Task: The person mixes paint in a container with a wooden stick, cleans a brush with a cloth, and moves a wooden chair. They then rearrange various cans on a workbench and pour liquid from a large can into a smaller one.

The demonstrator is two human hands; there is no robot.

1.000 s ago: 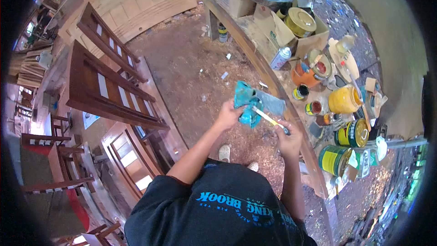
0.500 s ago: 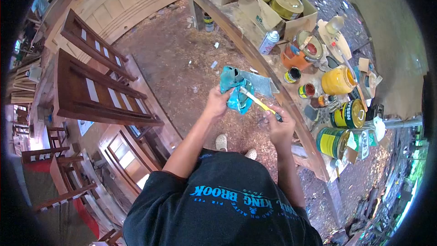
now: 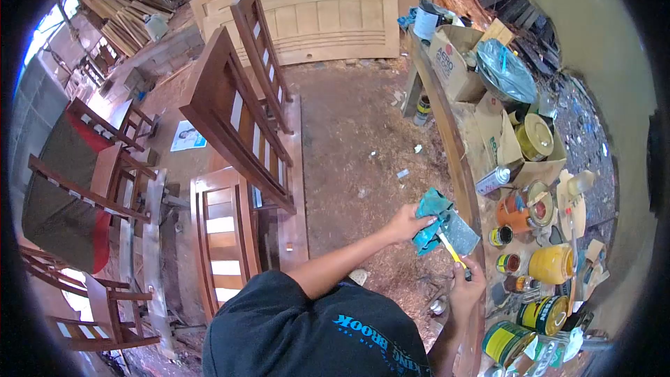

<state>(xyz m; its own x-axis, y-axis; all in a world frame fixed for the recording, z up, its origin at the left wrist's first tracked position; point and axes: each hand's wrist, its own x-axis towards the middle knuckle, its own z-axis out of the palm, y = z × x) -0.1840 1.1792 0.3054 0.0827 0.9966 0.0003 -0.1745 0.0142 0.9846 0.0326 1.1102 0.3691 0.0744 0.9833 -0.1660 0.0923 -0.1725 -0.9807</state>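
Observation:
A crumpled teal cloth (image 3: 434, 204) is gripped in my left hand (image 3: 406, 223), whose fingers are closed round its left side. My right hand (image 3: 467, 283) pinches the dark end of a yellow-handled brush (image 3: 455, 254). The brush's pale head touches the lower part of the cloth. Just right of the cloth lies a flat grey sheet (image 3: 461, 232), near the inner edge of the workbench (image 3: 457, 160); whether it touches the cloth is hard to tell.
Open paint cans, a yellow tub (image 3: 551, 264), an orange can (image 3: 515, 211), a spray can (image 3: 493, 180) and cardboard boxes (image 3: 450, 63) crowd the bench at right. Brown chair frames (image 3: 237, 122) stand at left. Wooden panels (image 3: 314, 21) lean at the back.
The view has turned toward the left, so the bench, my hands and the cloth appear farther right and lower. Both hands keep their holds, and the brush still touches the cloth.

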